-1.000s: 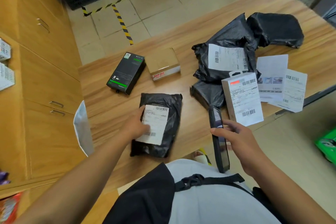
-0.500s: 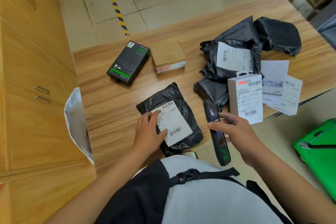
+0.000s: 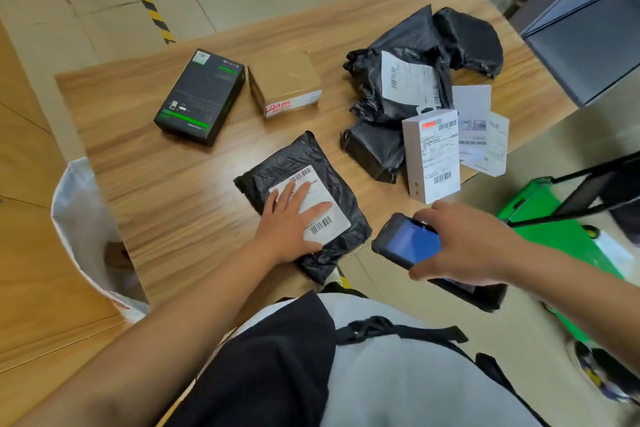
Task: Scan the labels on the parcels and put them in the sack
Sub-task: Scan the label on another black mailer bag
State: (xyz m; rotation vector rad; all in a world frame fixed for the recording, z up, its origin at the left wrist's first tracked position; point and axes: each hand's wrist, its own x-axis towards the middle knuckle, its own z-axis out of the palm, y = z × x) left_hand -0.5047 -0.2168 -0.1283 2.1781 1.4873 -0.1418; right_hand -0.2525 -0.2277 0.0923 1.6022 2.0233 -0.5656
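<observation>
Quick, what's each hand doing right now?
Left hand: open, fingers flat, pressing the black parcel on its label.
Right hand: closed around the scanner.

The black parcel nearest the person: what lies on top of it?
A white shipping label and the left hand, flat on it. Two barcodes show; the hand covers part of the printed text.

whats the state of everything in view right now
left grip: open, flat on the label
right grip: curled round the scanner
scanner: screen lit blue
near black parcel: flat on the table, label up
sack: mouth open, beside the table
black-green box: closed, lying flat
cardboard box: taped shut
white box: closed, label up
</observation>
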